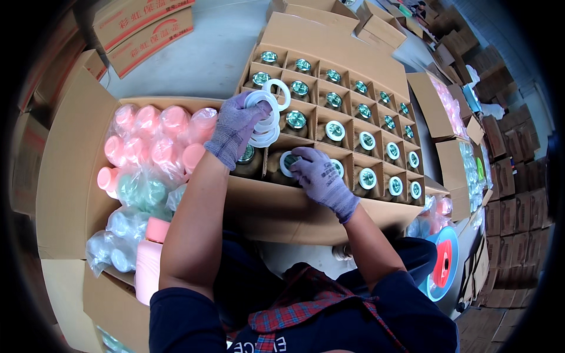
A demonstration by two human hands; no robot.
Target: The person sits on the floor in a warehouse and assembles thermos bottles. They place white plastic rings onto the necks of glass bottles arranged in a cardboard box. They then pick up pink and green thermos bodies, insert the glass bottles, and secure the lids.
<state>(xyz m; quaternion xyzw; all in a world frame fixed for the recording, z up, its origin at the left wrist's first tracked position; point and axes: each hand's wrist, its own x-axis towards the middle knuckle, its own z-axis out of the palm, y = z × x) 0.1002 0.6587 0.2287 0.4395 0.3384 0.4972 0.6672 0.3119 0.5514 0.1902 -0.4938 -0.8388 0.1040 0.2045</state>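
My left hand (236,122), in a purple knit glove, is closed around several white plastic rings (264,135), which fan out over the carton's left side. My right hand (318,175), gloved alike, is pinched on a white ring (286,162) at the mouth of a bottle in the near row. The divided carton (282,203) holds upright glass flask liners with shiny greenish mouths, one per compartment. White rings sit on several near and right-hand liners, such as this ringed liner (335,130). Farther back, a liner (299,88) has a bare mouth. My right fingers hide part of the ring they grip.
At left, an open carton (65,194) holds bagged pink flask parts (165,152) and green ones. A pink flask body (148,265) stands near my left forearm. To the right are a blue and red round tub (440,263), more open cartons (453,170) and stacked boxes (518,215).
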